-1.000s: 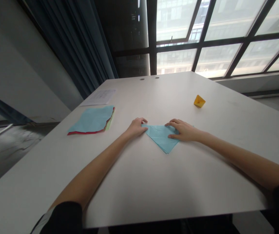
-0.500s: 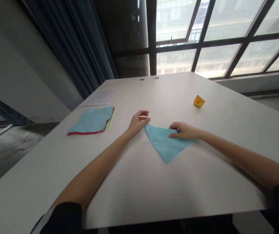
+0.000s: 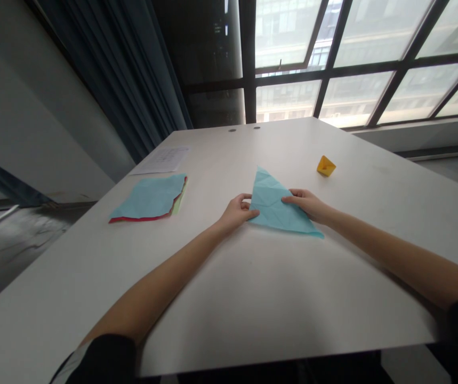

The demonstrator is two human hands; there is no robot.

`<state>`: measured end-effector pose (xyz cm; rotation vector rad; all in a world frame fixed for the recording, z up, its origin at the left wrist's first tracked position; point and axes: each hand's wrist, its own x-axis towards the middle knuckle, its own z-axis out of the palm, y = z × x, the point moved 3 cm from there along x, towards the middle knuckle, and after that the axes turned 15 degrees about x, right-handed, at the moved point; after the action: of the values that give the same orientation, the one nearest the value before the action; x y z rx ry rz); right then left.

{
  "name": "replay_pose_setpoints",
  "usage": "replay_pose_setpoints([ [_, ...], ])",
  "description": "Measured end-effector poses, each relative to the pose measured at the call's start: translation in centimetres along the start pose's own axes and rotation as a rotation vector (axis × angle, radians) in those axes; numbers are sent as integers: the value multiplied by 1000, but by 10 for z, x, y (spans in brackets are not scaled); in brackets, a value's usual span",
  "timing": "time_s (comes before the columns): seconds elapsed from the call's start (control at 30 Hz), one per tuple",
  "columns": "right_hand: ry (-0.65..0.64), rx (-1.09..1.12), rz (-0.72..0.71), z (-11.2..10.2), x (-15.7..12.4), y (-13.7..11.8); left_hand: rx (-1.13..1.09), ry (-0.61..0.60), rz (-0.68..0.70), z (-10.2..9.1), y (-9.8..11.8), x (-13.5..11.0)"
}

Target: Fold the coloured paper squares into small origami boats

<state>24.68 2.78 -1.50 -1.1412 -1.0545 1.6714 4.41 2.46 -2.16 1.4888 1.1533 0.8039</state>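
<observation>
A light blue sheet of paper (image 3: 276, 205), folded into a triangle with crease lines across it, is between my two hands over the table. Its point is turned away from me and its long edge lies towards me. My left hand (image 3: 238, 212) pinches the left corner, thumb on top and fingers behind. On the right slanting edge, my right hand (image 3: 305, 204) grips the paper with the thumb on the near face; its other fingers are partly hidden behind the sheet.
A stack of coloured paper (image 3: 151, 196), light blue on top with red and green edges below, lies on the white table (image 3: 213, 298) at left. Behind it is a printed sheet (image 3: 162, 160). A small yellow folded paper piece (image 3: 326, 166) stands at the back right.
The blue paper has been turned over: its point faced me before and now faces away. My left hand has come slightly nearer to me, and the right hand has shifted a little right and away.
</observation>
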Motion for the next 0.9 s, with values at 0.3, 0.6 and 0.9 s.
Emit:
replay_pose_setpoints([
  [0.3, 0, 220, 15, -8, 2, 1, 99, -305, 112, 23, 7, -17],
  [0.6, 86, 312, -180, -20, 10, 1, 49, -8, 9, 23, -5, -12],
  [0.9, 107, 313, -257, -19, 11, -1, 64, 148, 41, 16, -8, -11],
])
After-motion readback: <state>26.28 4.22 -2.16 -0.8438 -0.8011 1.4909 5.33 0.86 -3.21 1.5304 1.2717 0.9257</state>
